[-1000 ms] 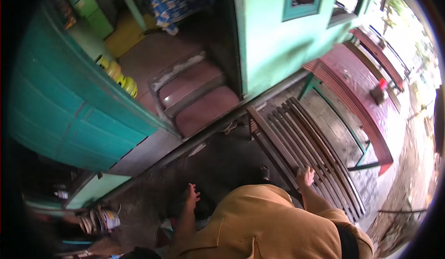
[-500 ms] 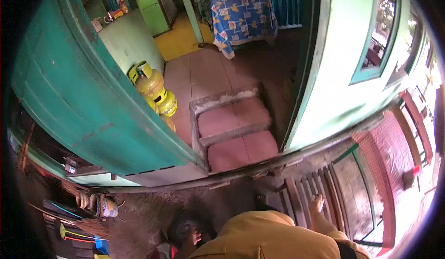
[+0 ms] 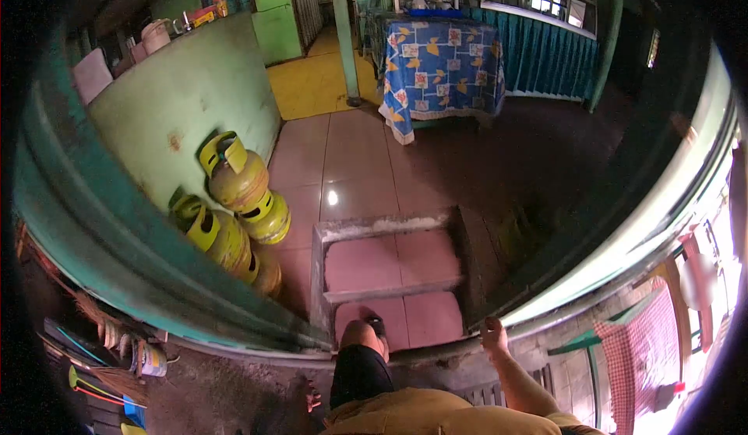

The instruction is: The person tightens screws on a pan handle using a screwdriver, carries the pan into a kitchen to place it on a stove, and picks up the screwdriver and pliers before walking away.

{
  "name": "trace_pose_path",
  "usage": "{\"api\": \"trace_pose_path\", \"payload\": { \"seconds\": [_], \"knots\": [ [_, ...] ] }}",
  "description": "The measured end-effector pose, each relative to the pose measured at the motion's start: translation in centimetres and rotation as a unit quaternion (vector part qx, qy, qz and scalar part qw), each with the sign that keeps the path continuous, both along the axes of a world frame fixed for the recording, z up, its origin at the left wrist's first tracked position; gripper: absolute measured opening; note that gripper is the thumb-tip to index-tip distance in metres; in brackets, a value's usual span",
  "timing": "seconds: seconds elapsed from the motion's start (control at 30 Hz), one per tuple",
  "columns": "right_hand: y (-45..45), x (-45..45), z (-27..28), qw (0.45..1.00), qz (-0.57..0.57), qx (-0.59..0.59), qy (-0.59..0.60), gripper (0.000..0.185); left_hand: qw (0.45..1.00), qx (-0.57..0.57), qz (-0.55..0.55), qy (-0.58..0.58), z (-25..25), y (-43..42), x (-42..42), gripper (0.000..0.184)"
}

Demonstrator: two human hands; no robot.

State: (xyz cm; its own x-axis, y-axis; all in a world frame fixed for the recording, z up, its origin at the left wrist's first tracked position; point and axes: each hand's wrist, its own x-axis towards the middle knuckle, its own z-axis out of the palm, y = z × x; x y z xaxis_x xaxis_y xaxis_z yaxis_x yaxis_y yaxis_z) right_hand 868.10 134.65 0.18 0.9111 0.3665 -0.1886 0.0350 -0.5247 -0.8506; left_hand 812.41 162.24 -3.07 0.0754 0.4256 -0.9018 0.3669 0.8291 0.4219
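My right hand (image 3: 494,335) is raised beside the right edge of the doorway, its fingers curled in with nothing visible in them. Whether it touches the frame, I cannot tell. Low and in shadow, my left hand (image 3: 313,397) hangs left of my leg; its fingers look apart and hold nothing visible. My knee, in dark shorts (image 3: 360,374), is bent forward, and a dark-shod foot (image 3: 377,327) is over the lower pink tiled step (image 3: 432,320). The upper step (image 3: 362,264) lies just beyond.
Several yellow-green gas cylinders (image 3: 241,182) stand left inside, by a green half wall (image 3: 187,100). Farther in are a green post (image 3: 345,38) and a table with a blue patterned cloth (image 3: 444,69). A teal door edge (image 3: 148,225) flanks the left; a bucket (image 3: 152,359) stands outside.
I have moved closer to the doorway, and a leg has come forward over the lower step. My right hand has shifted left, from over the slatted bench to beside the door edge.
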Motion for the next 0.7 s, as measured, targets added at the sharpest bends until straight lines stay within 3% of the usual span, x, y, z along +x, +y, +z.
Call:
{"api": "trace_pose_path", "payload": {
  "seconds": [0.07, 0.1, 0.2, 0.23, 0.27, 0.43, 0.53, 0.7],
  "knots": [
    [6.5, 2.2, 4.2, 0.990, 0.014, 0.076, 0.121, 0.032, 1.000, -0.011, -0.010, -0.014, -1.1, 4.8, 4.7, 0.052],
    [8.9, 3.2, 5.2, 0.942, -0.025, 0.238, 0.237, 0.031, 1.000, -0.016, -0.016, -0.020, -1.2, 7.6, 7.2, 0.051],
    [10.7, 7.0, 6.1, 0.918, -0.015, 0.213, 0.334, 0.022, 0.997, -0.032, -0.048, -0.057, -0.1, 15.2, 14.9, 0.047],
    [7.9, 10.4, 1.0, 0.893, -0.031, 0.142, 0.426, 0.021, 0.995, -0.032, -0.055, -0.074, 1.2, 17.5, 17.3, 0.046],
    [8.5, 10.2, 4.2, 0.839, 0.005, 0.211, 0.502, 0.021, 0.993, -0.027, -0.062, -0.095, 2.5, 20.3, 19.7, 0.045],
    [15.4, 10.5, 12.4, 0.911, 0.067, -0.087, 0.398, 0.022, 0.970, 0.025, -0.047, -0.239, 8.2, 32.6, 29.4, 0.040],
    [21.7, 14.3, 14.5, 0.918, 0.088, -0.121, 0.367, 0.024, 0.973, 0.109, -0.051, -0.195, 16.0, 37.9, 34.0, 0.042],
    [31.5, 21.8, 15.2, 0.926, 0.110, -0.126, 0.339, 0.028, 0.979, 0.099, -0.146, -0.102, 19.0, 46.8, 40.2, 0.047]
  ]
}}
